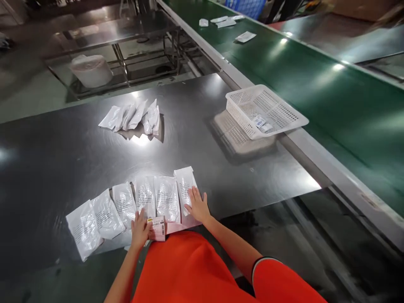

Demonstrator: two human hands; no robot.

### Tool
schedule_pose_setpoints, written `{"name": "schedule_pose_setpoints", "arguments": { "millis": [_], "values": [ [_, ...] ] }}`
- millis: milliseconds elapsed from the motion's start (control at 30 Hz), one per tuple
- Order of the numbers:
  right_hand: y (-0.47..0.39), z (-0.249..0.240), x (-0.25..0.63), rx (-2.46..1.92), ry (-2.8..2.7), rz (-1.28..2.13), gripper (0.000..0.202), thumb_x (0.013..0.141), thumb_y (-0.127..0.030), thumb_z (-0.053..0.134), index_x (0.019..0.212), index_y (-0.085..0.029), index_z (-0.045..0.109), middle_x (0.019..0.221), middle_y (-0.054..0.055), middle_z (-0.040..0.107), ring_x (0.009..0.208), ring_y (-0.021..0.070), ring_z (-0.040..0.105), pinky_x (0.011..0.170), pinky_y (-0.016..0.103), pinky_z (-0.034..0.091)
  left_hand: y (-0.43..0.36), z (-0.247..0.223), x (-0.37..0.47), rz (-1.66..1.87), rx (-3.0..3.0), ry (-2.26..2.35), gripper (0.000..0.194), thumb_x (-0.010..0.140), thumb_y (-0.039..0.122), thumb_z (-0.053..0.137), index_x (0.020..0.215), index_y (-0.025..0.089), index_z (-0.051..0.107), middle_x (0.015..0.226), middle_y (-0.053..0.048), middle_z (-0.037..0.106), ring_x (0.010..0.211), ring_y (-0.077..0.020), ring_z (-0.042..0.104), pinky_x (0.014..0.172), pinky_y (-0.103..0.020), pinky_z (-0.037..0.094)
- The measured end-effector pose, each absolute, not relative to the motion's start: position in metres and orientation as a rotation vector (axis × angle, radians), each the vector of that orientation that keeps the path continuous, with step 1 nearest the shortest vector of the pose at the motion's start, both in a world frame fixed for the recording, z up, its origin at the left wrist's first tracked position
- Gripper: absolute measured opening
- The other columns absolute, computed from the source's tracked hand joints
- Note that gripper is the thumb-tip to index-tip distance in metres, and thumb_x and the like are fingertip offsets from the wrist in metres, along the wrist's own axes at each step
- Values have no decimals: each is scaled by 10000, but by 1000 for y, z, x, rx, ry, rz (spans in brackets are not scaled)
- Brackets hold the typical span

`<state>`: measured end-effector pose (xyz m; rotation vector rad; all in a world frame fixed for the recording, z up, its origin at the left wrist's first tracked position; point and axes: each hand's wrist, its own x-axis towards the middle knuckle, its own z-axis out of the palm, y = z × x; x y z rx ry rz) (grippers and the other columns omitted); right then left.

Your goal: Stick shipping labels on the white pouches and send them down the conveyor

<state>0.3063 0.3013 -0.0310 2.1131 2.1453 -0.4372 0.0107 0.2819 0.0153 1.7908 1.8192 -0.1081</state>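
Several white printed packets lie in a row along the near edge of the metal table. My right hand (198,205) rests with its fingers spread on the rightmost packet (184,182). At the table edge my left hand (140,230) is closed on a small white labelled box (157,229), in front of the middle packets. Next to the box, toward the right, lies a packet (167,198) with dark print. The leftmost packet (84,229) sits tilted, beside another tilted packet (107,213).
Farther back on the metal table (189,139) is a pile of white packets (132,116). A white perforated basket (284,116) holding small packets stands at the right, against a green conveyor belt (315,101) carrying several packets. A white roll (91,70) sits beneath another table.
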Motion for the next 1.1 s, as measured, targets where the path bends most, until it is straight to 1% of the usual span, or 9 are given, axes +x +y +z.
{"name": "schedule_pose_setpoints", "arguments": {
  "millis": [200, 367, 467, 567, 700, 800, 867, 1000, 1100],
  "values": [
    [278, -36, 310, 2154, 2200, -202, 632, 934, -418, 361, 1469, -83, 335, 1559, 209, 227, 1441, 340, 214, 1117, 651, 123, 282, 4, 20, -80, 1915, 1762, 240, 851, 249, 521, 665, 168, 649, 1540, -102, 391, 1442, -396, 250, 1111, -546, 326],
    [322, -22, 291, 2067, 2407, -146, 702, 921, -487, 378, 1479, -66, 312, 1569, 188, 220, 1461, 330, 143, 1158, 585, 79, 279, 3, 21, -65, 1912, 1753, 233, 847, 242, 519, 694, 159, 674, 1540, -100, 392, 1436, -399, 262, 1113, -521, 343],
    [351, -21, 287, 2025, 2390, -267, 673, 920, -450, 390, 1496, -115, 294, 1574, 159, 229, 1457, 302, 167, 1162, 526, 111, 281, 7, 16, -111, 1911, 1721, 218, 845, 220, 509, 718, 166, 677, 1542, -78, 394, 1440, -382, 263, 1118, -505, 343],
    [368, -22, 297, 2050, 2346, -364, 665, 901, -462, 419, 1500, -199, 300, 1580, 127, 238, 1435, 318, 188, 1120, 528, 165, 288, 16, 13, -199, 1903, 1693, 250, 857, 232, 492, 690, 161, 663, 1543, -101, 384, 1432, -376, 288, 1122, -479, 348],
    [389, -17, 313, 2039, 2372, -456, 574, 887, -464, 448, 1437, -304, 411, 1508, 90, 378, 1342, 332, 303, 1036, 509, 254, 300, 39, 23, -220, 1894, 1712, 233, 875, 223, 464, 767, 182, 666, 1493, -88, 467, 1421, -338, 329, 1137, -504, 317],
    [404, -14, 310, 2031, 2359, -418, 554, 864, -428, 482, 1396, -277, 468, 1468, 113, 423, 1285, 334, 361, 988, 495, 300, 305, 52, 42, -136, 1974, 1510, 218, 874, 201, 453, 829, 190, 666, 1543, -62, 388, 1450, -301, 276, 1155, -498, 282],
    [411, -14, 303, 2008, 2351, -347, 558, 846, -389, 493, 1379, -224, 484, 1483, 134, 402, 1302, 346, 343, 1001, 517, 290, 307, 54, 57, -135, 2003, 1346, 190, 838, 174, 483, 833, 190, 672, 1568, -53, 336, 1461, -299, 247, 1164, -497, 264],
    [422, -14, 293, 1923, 2367, -296, 535, 856, -315, 446, 1359, -138, 491, 1538, 149, 325, 1364, 348, 274, 1046, 552, 252, 308, 43, 77, -194, 1911, 1281, 208, 757, 96, 514, 847, 161, 690, 1549, -101, 363, 1455, -355, 237, 1149, -582, 237],
    [440, -11, 295, 1906, 2340, -412, 526, 869, -349, 444, 1356, -160, 502, 1560, 120, 292, 1264, 366, 398, 971, 549, 351, 309, 36, 82, -83, 1762, 1330, 166, 698, 56, 546, 712, 168, 667, 1530, -110, 394, 1449, -379, 243, 1138, -623, 208]
  ]
}}
